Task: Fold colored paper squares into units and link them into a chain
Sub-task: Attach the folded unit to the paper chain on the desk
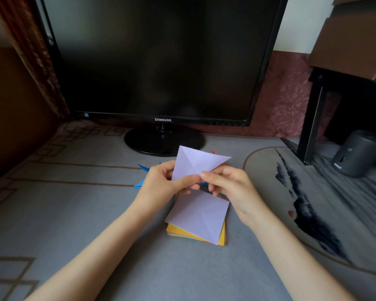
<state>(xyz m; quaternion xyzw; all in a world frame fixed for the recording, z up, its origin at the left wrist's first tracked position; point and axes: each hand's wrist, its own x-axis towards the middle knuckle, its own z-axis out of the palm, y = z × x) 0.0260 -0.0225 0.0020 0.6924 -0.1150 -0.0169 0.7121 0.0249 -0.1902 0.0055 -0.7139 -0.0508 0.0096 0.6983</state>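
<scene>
Paper (195,164), lilac and creased, stands upright between my hands: left hand (161,183) and right hand (230,185) both pinch its lower edge, thumbs nearly meeting. Beneath lies the paper stack (204,224), mid grey mat (96,213); blue folded units (139,185) peek from behind my left hand.

Creased lilac paper square (196,162) held up over the stack of coloured paper squares (176,230) on the grey cloth surface (74,213), folded blue paper units (140,184) just left of it, black flat monitor (161,61) behind, dark cylindrical device (356,153) far right.
</scene>
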